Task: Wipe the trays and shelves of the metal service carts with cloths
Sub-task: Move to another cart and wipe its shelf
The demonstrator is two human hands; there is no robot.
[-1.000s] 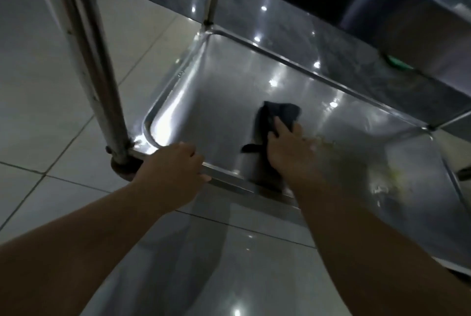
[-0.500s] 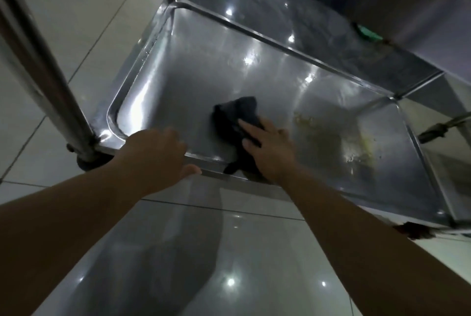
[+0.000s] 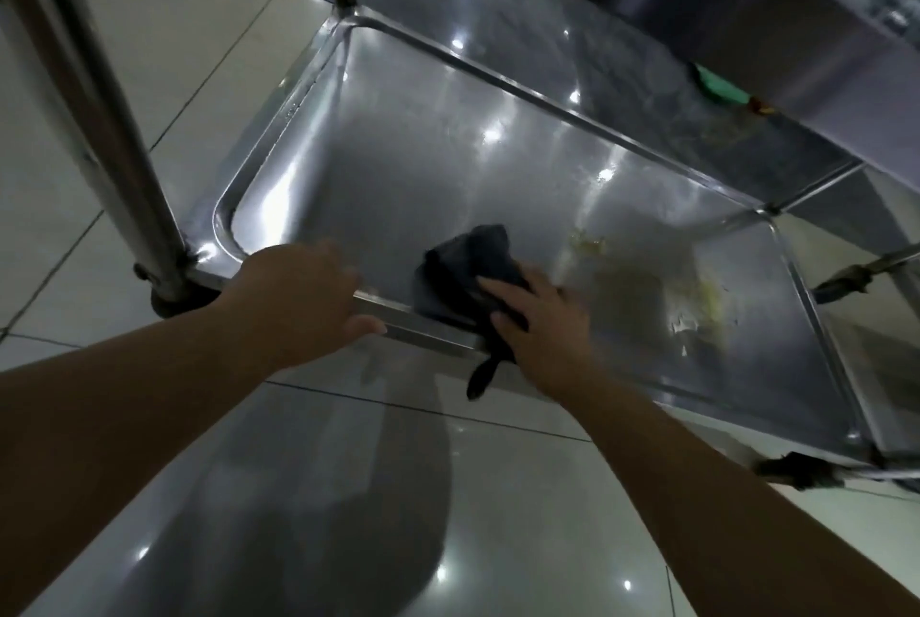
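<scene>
Here, the lowest tray (image 3: 398, 178) of the metal cart is being wiped. A dark cloth (image 3: 468, 267) lies bunched on the tray floor against the near rim (image 3: 423, 325), with one tail draped over that rim. The right hand (image 3: 540, 317) is laid on the cloth with fingers straight and slightly spread, pressing rather than pinching. The left hand (image 3: 298, 297) is curled over the near rim just left of the cloth, so the cart is steadied. A yellowish smear (image 3: 707, 302) is seen on the tray floor to the right of the cloth, apart from it, and is judged to be the part left to do. The step would be done well if the cloth were flattened under the palm, even pressure applied, and strokes carried across the smear into the corners, with the hanging tail gathered in. The rim should be gripped firmly, since a castor (image 3: 172, 305) could let the cart roll. No brand, label or writing can be read.
</scene>
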